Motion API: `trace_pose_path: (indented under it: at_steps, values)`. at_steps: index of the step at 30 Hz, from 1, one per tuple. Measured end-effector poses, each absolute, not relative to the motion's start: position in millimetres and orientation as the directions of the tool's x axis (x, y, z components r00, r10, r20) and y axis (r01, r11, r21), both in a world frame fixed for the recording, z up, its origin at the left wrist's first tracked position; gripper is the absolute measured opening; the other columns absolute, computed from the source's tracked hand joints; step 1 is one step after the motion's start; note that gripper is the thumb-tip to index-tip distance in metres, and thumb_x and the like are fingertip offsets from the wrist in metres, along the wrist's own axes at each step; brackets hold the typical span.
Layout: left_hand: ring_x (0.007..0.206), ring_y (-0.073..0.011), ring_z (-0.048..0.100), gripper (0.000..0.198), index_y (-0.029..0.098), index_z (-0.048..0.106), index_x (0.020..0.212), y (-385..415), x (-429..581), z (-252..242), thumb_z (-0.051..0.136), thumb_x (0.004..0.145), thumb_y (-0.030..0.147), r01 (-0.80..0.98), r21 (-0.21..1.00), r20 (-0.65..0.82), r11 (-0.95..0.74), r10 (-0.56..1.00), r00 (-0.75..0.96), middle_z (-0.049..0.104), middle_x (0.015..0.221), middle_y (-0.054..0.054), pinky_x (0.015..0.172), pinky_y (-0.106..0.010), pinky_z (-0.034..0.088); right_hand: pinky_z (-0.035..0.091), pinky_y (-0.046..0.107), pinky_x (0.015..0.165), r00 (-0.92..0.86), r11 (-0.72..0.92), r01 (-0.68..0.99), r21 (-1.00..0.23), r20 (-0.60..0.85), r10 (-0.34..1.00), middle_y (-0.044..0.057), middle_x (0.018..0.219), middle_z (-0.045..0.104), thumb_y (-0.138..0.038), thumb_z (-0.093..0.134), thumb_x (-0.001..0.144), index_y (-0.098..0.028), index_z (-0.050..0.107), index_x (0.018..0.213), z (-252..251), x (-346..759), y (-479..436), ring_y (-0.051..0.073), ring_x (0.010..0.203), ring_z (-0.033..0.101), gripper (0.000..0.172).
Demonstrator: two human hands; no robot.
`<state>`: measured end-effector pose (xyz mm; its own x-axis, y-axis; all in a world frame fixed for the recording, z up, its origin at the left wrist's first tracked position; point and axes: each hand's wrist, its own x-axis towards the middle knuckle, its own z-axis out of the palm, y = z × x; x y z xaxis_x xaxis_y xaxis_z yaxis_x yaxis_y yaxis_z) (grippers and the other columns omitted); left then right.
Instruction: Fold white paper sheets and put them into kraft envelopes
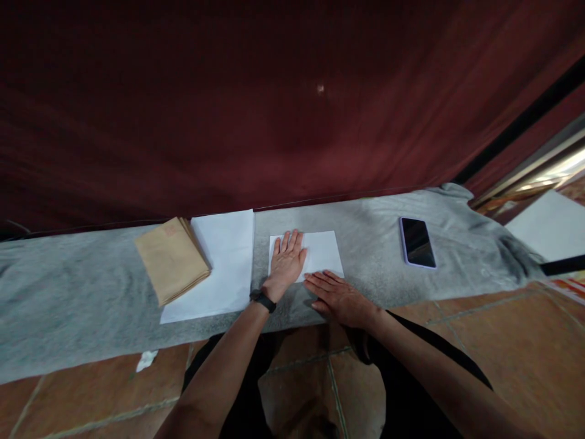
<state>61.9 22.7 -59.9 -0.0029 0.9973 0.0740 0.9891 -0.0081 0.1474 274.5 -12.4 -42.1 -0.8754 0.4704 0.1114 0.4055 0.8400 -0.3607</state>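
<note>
A small white sheet of paper, which looks folded, lies in front of me on a grey cloth. My left hand rests flat on its left part, fingers stretched away from me and a little apart. Across the near right edge of the paper lies my right hand, palm down, its fingers extended toward the left. Neither hand grips anything. To the left is a larger white paper, partly covered by a stack of brown paper envelopes.
The grey cloth covers a long, narrow surface. A phone with a purple case lies at the right. Dark red fabric rises behind. A white scrap lies on the tiled floor. A white board stands far right.
</note>
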Motion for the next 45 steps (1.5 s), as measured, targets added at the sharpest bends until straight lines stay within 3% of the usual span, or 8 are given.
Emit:
trace_pose_path:
  at_steps: [10,19,23,27,36,40,42,45]
  values:
    - [0.155,-0.0266,0.026,0.063,0.006,0.032,0.157,-10,55,-62,0.028,0.105,0.041,0.988,0.104,0.134,0.110,0.983,-0.124,0.035,0.163,-0.018,0.127,-0.046,0.021,0.038,0.043,0.120,-0.749,0.699,0.585,-0.412,0.058,0.660,0.007,0.152,0.055,-0.030,0.047,0.102,-0.023,0.056,0.145,-42,313,29,0.021,0.139,0.052,0.044]
    - [0.154,-0.0276,0.028,0.062,0.004,0.036,0.155,-31,53,-60,0.030,0.104,0.039,0.984,0.109,0.132,0.142,0.979,-0.156,0.036,0.162,-0.020,0.125,-0.046,0.027,0.054,0.032,0.089,-0.340,0.295,0.872,-0.391,-0.051,0.939,0.014,0.118,0.073,-0.030,0.049,0.100,-0.016,0.065,0.128,-27,294,36,0.024,0.102,0.072,0.035]
    - [0.153,-0.0272,0.031,0.061,0.006,0.037,0.155,-35,50,-59,0.030,0.104,0.039,0.987,0.102,0.135,0.123,0.981,-0.136,0.037,0.162,-0.019,0.124,-0.048,0.028,0.054,0.031,0.088,-0.241,0.174,0.885,-0.432,-0.105,0.965,0.014,0.112,0.076,-0.033,0.053,0.099,-0.015,0.068,0.124,-29,287,42,0.026,0.104,0.073,0.034]
    - [0.153,-0.0279,0.031,0.061,0.004,0.038,0.154,-37,49,-60,0.029,0.104,0.039,0.989,0.083,0.148,0.126,0.979,-0.137,0.037,0.161,-0.020,0.124,-0.046,0.028,0.053,0.028,0.087,-0.230,0.106,0.814,-0.570,-0.149,0.962,0.011,0.105,0.078,-0.030,0.056,0.096,-0.016,0.073,0.113,-33,287,48,0.025,0.104,0.073,0.028]
    - [0.152,-0.0298,0.033,0.058,0.009,0.042,0.153,-35,55,-60,0.037,0.102,0.036,0.980,0.119,0.159,0.159,0.971,-0.177,0.040,0.160,-0.018,0.123,-0.051,0.030,0.057,0.027,0.073,-0.227,0.024,0.721,-0.692,-0.205,0.952,0.007,0.092,0.078,-0.028,0.061,0.089,-0.017,0.072,0.093,-35,285,57,0.022,0.088,0.074,0.016]
    - [0.151,-0.0325,0.033,0.061,0.013,0.041,0.154,-26,49,-58,0.045,0.099,0.039,0.962,0.223,0.182,0.157,0.963,-0.200,0.037,0.162,-0.017,0.121,-0.053,0.034,0.062,0.028,0.061,-0.316,-0.267,0.316,-0.910,-0.366,0.875,0.003,0.088,0.076,-0.025,0.065,0.082,-0.020,0.070,0.098,-30,284,51,0.021,0.081,0.073,0.017]
    - [0.151,-0.0336,0.033,0.063,0.012,0.040,0.154,-21,43,-55,0.048,0.098,0.041,0.942,0.303,0.221,0.145,0.951,-0.218,0.035,0.163,-0.018,0.120,-0.052,0.035,0.063,0.028,0.061,-0.407,-0.377,0.111,-0.919,-0.388,0.827,0.002,0.089,0.076,-0.024,0.071,0.076,-0.021,0.070,0.101,-26,284,47,0.020,0.081,0.072,0.025]
    - [0.151,-0.0329,0.034,0.062,0.011,0.041,0.152,-18,34,-48,0.050,0.098,0.039,0.891,0.435,0.268,0.132,0.925,-0.268,0.034,0.164,-0.019,0.120,-0.050,0.037,0.064,0.027,0.062,-0.463,-0.439,-0.028,-0.898,-0.378,0.802,0.003,0.093,0.076,-0.023,0.076,0.072,-0.020,0.072,0.102,-21,284,45,0.017,0.077,0.071,0.031]
